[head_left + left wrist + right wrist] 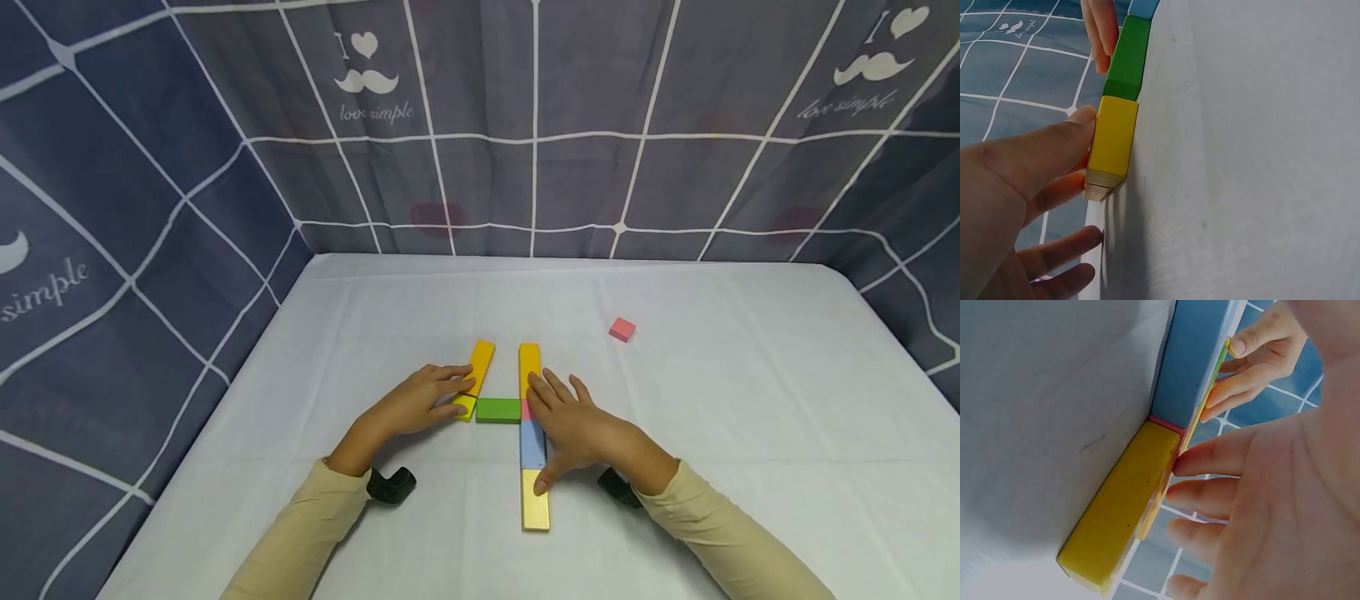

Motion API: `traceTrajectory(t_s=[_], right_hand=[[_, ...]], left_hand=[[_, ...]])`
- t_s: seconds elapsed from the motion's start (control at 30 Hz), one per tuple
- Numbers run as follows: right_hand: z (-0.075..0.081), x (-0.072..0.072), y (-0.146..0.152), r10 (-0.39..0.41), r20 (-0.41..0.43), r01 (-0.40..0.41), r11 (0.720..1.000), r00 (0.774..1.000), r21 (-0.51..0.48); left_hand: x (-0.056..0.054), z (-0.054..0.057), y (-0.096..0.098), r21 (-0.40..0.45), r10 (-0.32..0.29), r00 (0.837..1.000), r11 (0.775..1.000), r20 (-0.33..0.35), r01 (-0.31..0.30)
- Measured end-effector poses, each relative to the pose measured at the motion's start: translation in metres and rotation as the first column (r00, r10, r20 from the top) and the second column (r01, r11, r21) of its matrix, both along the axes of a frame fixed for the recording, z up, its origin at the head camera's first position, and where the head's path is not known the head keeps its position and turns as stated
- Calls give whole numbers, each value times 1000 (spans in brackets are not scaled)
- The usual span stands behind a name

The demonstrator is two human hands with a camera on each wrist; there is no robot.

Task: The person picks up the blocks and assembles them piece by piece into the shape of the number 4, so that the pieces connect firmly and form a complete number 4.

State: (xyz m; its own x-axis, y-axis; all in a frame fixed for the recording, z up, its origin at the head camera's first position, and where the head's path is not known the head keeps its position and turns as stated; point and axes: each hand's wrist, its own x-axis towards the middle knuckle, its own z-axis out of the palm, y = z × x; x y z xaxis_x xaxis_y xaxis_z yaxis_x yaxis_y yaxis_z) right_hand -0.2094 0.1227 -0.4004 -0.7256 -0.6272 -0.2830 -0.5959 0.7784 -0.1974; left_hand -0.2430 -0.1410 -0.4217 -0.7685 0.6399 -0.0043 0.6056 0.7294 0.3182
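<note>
In the head view, a column of blocks runs front to back: orange-yellow block [529, 358], pink block [525, 409], blue block [532, 444] and pale yellow block [536, 510]. A green block [498, 411] joins its left side. Left of that, a long yellow block [483, 358] stands end to end with a small yellow block [465, 407], both slanted. My left hand [427, 398] touches this pair, fingers on the long one, thumb at the small one. My right hand [573, 425] lies spread along the column, fingertips at the orange-yellow block, thumb on the pale yellow one.
A small pink block [622, 329] lies apart at the back right on the white tablecloth [735, 350]. Dark strapped devices [392, 486] sit at both wrists. A grid-patterned curtain [585, 183] hangs behind and along the sides.
</note>
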Motion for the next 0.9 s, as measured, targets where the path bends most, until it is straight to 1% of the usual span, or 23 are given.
traceTrajectory(t_s=[0.13,0.2,0.27,0.33,0.43,0.5,0.67,0.8,0.9], right_hand=[[4,0,0,-10,6,10,999,1000,-31],[6,-4,2,-23,13,24,997,1000,-71],[10,-11,7,-53,6,53,992,999,-113],[14,-20,16,-99,-5,97,985,995,-145],[16,-37,32,-175,-39,166,971,984,-173],[16,-49,42,-213,-47,202,965,976,-170],[17,-74,63,-273,-52,264,954,961,-140],[20,-88,81,-309,-50,301,945,950,-125],[22,-95,94,-324,-55,316,942,945,-111]], left_hand=[[0,0,-2,-3,-4,1000,1000,-1,4],[1,0,-4,-7,-2,1000,1000,0,2],[2,1,-5,-7,-2,1000,1000,-9,2],[2,1,-6,-4,-3,1000,1000,-20,2],[4,0,-6,6,2,1000,1000,-30,-2],[5,-1,-7,9,7,1000,1000,-29,-7],[6,-3,-6,13,4,1000,1000,-29,-4],[6,-2,-6,6,5,999,1000,-37,-5],[6,0,-4,1,4,999,1000,-43,-4]])
